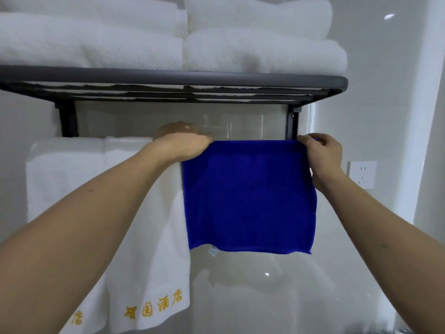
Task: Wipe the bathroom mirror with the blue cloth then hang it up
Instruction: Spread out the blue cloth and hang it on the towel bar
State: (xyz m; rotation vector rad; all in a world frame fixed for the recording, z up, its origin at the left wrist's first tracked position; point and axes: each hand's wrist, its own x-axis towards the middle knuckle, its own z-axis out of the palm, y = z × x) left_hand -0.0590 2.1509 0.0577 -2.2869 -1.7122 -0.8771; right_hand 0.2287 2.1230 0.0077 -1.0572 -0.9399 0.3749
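blue cloth spread flat below the towel rack

the blue cloth (250, 196) hangs flat under the dark towel rack (173, 81), just right of a white hanging towel (144, 237) with gold lettering. the left hand (183, 145) lies curled over the cloth's upper left corner; whether it actually grips it cannot be told. the right hand (321, 153) pinches the upper right corner between fingertips. folded white towels (262, 49) sit stacked on the rack. a wall socket (362, 174) lies to the right.
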